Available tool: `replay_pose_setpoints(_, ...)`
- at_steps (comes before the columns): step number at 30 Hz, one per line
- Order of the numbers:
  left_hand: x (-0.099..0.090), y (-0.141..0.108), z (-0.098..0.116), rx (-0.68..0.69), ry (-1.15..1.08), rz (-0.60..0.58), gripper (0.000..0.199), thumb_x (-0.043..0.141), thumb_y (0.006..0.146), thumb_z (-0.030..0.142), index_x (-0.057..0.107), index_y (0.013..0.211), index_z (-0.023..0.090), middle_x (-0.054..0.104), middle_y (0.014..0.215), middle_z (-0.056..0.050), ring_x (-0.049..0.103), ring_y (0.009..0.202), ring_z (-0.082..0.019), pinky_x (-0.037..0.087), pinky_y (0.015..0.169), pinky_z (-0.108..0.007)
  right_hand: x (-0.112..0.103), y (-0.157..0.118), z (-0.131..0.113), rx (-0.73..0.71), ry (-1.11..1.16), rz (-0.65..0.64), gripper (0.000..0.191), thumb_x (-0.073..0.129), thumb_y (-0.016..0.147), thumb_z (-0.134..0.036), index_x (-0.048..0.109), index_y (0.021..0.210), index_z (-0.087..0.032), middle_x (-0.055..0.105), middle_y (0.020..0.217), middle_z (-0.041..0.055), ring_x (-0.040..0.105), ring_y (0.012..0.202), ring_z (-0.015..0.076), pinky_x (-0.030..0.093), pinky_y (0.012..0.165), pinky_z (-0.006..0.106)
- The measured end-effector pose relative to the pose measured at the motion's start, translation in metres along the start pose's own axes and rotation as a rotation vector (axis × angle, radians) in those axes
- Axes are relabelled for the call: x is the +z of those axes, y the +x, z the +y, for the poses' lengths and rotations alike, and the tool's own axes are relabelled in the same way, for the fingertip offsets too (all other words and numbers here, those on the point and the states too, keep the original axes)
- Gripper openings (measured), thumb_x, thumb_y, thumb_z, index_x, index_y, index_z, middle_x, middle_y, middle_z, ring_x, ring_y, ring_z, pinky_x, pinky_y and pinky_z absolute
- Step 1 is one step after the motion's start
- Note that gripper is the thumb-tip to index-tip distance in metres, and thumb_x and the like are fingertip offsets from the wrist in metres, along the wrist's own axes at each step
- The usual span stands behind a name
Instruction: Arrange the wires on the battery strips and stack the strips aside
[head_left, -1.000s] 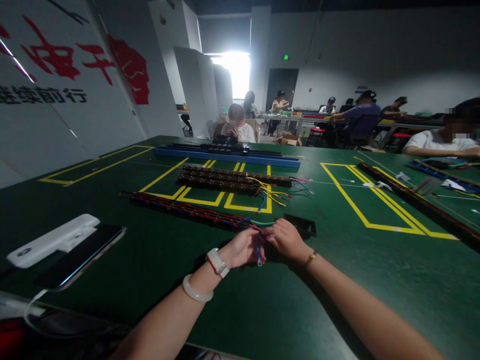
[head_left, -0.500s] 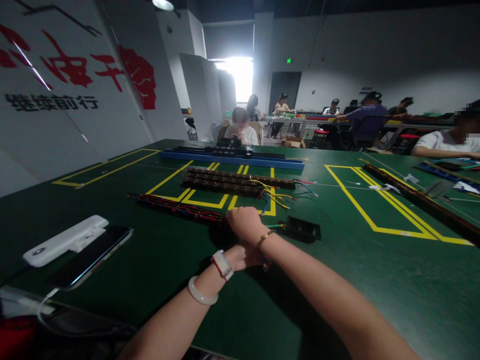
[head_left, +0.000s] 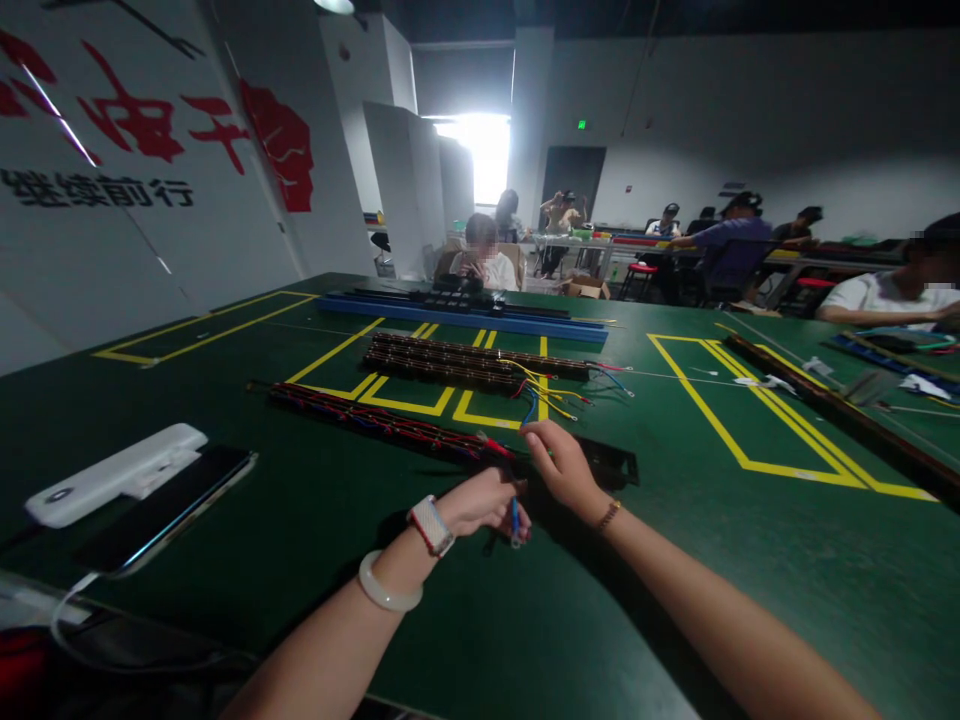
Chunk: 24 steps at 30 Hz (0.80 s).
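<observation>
Left hand (head_left: 480, 500) fingers pinch blue wire (head_left: 514, 520); right hand (head_left: 561, 462), fingers loosely open, touches wired terminal strip (head_left: 382, 422) end at 12 o'clock; wiring unfinished

Your table (head_left: 225, 480) is dark green, marked with yellow lines (head_left: 712, 420). The strip (head_left: 375, 422) near your left hand (head_left: 480, 500) is black with red and blue wires; a blue wire (head_left: 514, 520) hangs from your fingers. White power bank (head_left: 112, 474), black phone (head_left: 165, 510), blue rail (head_left: 465, 316).
</observation>
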<state>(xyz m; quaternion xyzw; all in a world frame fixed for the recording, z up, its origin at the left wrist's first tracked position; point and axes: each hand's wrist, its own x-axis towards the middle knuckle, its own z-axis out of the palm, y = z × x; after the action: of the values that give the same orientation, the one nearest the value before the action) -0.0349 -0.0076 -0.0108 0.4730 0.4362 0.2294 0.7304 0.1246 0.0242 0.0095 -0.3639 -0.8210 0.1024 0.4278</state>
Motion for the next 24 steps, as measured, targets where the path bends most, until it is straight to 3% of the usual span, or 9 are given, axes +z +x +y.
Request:
replay_pose_setpoints(3, -0.008, -0.006, 0.004, -0.020, 0.196, 0.057, 0.041, 0.053, 0.082, 0.055, 0.047, 0.092, 0.016, 0.061, 0.054, -0.003, 0.060, 0.046, -0.016, 0.045, 0.046, -0.024, -0.001, -0.017, 0.016, -0.064, -0.136, -0.072, 0.026, 0.035, 0.096, -0.030, 0.059, 0.097, -0.019, 0.065, 0.087, 0.0075, 0.058, 0.080, 0.0188, 0.044, 0.075, 0.031)
replay_pose_setpoints(7, -0.022, -0.012, 0.013, -0.064, 0.441, 0.097, 0.036, 0.051, 0.083, 0.050, 0.049, 0.070, 0.017, 0.051, 0.042, 0.001, 0.048, 0.032, -0.011, 0.036, 0.035, -0.019, 0.000, -0.021, 0.023, -0.132, -0.222, -0.155, 0.025, 0.036, 0.096, -0.028, 0.059, 0.097, -0.018, 0.064, 0.085, 0.0069, 0.057, 0.078, 0.0179, 0.043, 0.073, 0.031)
replay_pose_setpoints(10, -0.027, -0.016, 0.019, -0.069, 0.467, 0.059, 0.035, 0.054, 0.081, 0.050, 0.050, 0.068, 0.018, 0.048, 0.042, 0.003, 0.042, 0.030, -0.009, 0.034, 0.034, -0.019, 0.001, -0.019, 0.024, -0.110, -0.220, -0.170, 0.024, 0.037, 0.096, -0.027, 0.059, 0.099, -0.018, 0.065, 0.088, 0.0070, 0.058, 0.081, 0.0175, 0.042, 0.074, 0.030)
replay_pose_setpoints(15, -0.023, -0.012, 0.021, -0.115, 0.463, 0.055, 0.042, 0.044, 0.084, 0.054, 0.054, 0.070, 0.016, 0.059, 0.049, -0.004, 0.050, 0.036, -0.012, 0.035, 0.040, -0.021, 0.001, -0.019, 0.023, -0.057, -0.155, -0.171, 0.024, 0.038, 0.095, -0.028, 0.059, 0.100, -0.018, 0.064, 0.092, 0.0073, 0.058, 0.085, 0.0186, 0.043, 0.079, 0.032)
replay_pose_setpoints(17, -0.024, -0.009, 0.021, -0.024, 0.473, 0.178, 0.047, 0.040, 0.086, 0.052, 0.054, 0.060, 0.015, 0.054, 0.046, -0.003, 0.048, 0.037, -0.012, 0.036, 0.042, -0.022, 0.000, -0.016, 0.020, -0.010, -0.086, -0.130, 0.023, 0.039, 0.095, -0.028, 0.058, 0.103, -0.019, 0.064, 0.096, 0.0079, 0.058, 0.089, 0.0194, 0.044, 0.082, 0.034)
replay_pose_setpoints(20, -0.031, -0.006, 0.023, 0.167, 0.498, 0.469, 0.040, 0.044, 0.085, 0.038, 0.047, 0.051, 0.018, 0.044, 0.042, 0.001, 0.046, 0.043, -0.012, 0.035, 0.048, -0.023, -0.002, -0.009, 0.007, 0.013, 0.057, -0.110, 0.028, 0.042, 0.093, -0.030, 0.051, 0.118, -0.020, 0.060, 0.112, 0.0099, 0.056, 0.101, 0.0207, 0.043, 0.090, 0.038)
replay_pose_setpoints(24, -0.041, -0.005, 0.024, 0.444, 0.591, 0.803, 0.022, 0.045, 0.085, 0.028, 0.050, 0.065, 0.020, 0.054, 0.068, -0.003, 0.053, 0.073, -0.017, 0.040, 0.070, -0.026, -0.003, -0.001, -0.019, -0.089, 0.115, -0.227, 0.054, 0.051, 0.088, -0.030, 0.033, 0.139, -0.023, 0.045, 0.137, 0.0122, 0.042, 0.125, 0.0235, 0.034, 0.102, 0.044)
